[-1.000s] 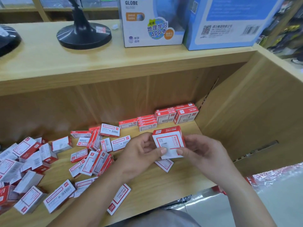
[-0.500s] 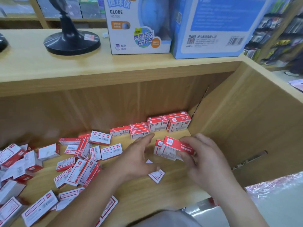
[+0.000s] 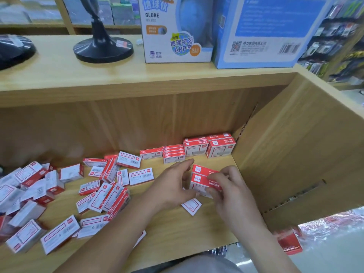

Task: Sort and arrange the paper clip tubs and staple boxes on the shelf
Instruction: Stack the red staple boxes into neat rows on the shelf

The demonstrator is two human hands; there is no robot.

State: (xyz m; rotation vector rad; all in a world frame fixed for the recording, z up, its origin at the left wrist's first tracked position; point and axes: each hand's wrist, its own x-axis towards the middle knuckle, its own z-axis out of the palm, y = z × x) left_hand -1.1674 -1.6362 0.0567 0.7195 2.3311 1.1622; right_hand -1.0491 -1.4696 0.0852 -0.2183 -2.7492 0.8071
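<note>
Several red and white staple boxes (image 3: 102,194) lie scattered over the left and middle of the wooden shelf (image 3: 177,229). A neat row of stacked staple boxes (image 3: 208,147) stands against the back right corner. My right hand (image 3: 226,186) grips a small stack of two staple boxes (image 3: 201,179) set on the shelf in front of that row. My left hand (image 3: 175,182) hovers just left of the stack, its fingers loosely spread and its thumb by the stack's lower edge. One flat box (image 3: 192,206) lies under my hands.
The shelf's right wall (image 3: 295,154) stands close to my right hand. On the top board sit a globe box (image 3: 177,30), a blue box (image 3: 262,32) and a black stand base (image 3: 103,49). A red packet (image 3: 289,241) lies on the floor below.
One second ago both hands held a box up facing me. The box has since been turned flat and lowered onto another box on the shelf; my left hand has let go.
</note>
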